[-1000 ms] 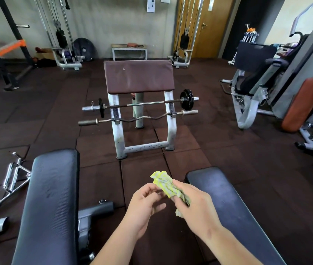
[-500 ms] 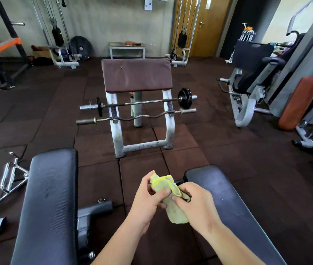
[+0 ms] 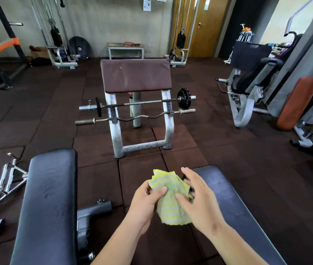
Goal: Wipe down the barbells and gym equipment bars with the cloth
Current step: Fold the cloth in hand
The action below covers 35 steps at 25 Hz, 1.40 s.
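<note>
I hold the yellow-and-grey striped cloth (image 3: 171, 199) low in front of me, above the dark rubber floor (image 3: 247, 142) between two black padded benches. My left hand (image 3: 146, 201) pinches its upper left part, thumb pressed onto the fabric with the fingers curled behind. My right hand (image 3: 199, 203) has its fingers spread and loose, the thumb touching the cloth's right side; whether it actually grips the fabric I cannot tell. The left bench (image 3: 46, 197) is near my left arm, the right bench (image 3: 234, 197) runs under my right forearm. Farther ahead stands a white preacher curl stand (image 3: 168, 127) with a brown pad (image 3: 136, 75). Two bars rest across it: a straight barbell (image 3: 144, 101) carrying black plates, and just below it a curved bar (image 3: 138, 117) without plates. Both are well apart from the cloth.
</note>
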Motion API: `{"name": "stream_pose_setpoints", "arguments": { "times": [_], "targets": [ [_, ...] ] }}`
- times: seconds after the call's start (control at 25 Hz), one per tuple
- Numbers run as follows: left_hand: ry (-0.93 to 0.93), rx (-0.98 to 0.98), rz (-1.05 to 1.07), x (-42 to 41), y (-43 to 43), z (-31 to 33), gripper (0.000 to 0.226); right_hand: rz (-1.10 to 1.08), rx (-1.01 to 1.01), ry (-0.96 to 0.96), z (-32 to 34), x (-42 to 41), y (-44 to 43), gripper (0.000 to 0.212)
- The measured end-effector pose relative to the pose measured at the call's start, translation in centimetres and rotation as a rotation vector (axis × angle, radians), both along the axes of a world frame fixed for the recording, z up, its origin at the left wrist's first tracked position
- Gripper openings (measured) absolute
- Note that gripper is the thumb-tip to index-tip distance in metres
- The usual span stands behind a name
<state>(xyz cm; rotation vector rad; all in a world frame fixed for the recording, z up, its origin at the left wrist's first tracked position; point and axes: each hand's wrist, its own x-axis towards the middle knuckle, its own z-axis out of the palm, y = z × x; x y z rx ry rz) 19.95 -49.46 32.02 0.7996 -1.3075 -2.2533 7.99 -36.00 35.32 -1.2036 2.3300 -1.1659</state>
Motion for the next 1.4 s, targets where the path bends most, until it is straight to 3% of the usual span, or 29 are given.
{"name": "stream_pose_setpoints", "arguments": {
  "times": [0.12, 0.2, 0.32, 0.44, 0.64, 0.8, 1.0, 1.2, 1.4],
  "targets": [
    [-0.083, -0.037, 0.009, -0.1, 0.1, 0.7, 0.026, 0.305, 0.195, 0.255, 1.1, 0.3, 0.1, 0.101],
    [-0.113, -0.059, 0.0, -0.3, 0.3, 1.1, 0.021, 0.407, 0.236, 0.279, 1.2, 0.6, -0.3, 0.111],
    [-0.116, -0.03, -0.038, -0.7, 0.7, 1.6, 0.022, 0.374, 0.292, 0.237, 0.0, 1.0, -0.8, 0.12],
    [-0.159, 0.007, -0.081, -0.8, 0.4, 2.4, 0.027, 0.256, 0.262, 0.215, -0.9, 0.6, -0.9, 0.113],
    [-0.032, -0.208, -0.315, -0.4, 0.1, 1.7, 0.039, 0.175, 0.283, 0.248, -0.6, -0.2, -0.9, 0.098],
    [-0.092, -0.419, -0.251, -0.6, -0.4, 0.2, 0.015, 0.183, 0.306, 0.185, -0.8, -0.3, -1.3, 0.091],
    [-0.083, -0.248, -0.132, -0.4, -0.3, -0.6, 0.012, 0.112, 0.207, 0.001, -0.8, 0.0, -1.6, 0.077],
    [-0.029, 0.034, -0.105, -0.4, 0.0, -1.3, 0.017, 0.182, 0.264, 0.071, -1.6, 0.1, -1.7, 0.077],
    [-0.131, -0.136, -0.114, 0.3, -1.8, -1.4, 0.02, 0.104, 0.227, 0.059, -2.3, -1.3, -1.9, 0.072]
  ]
}}
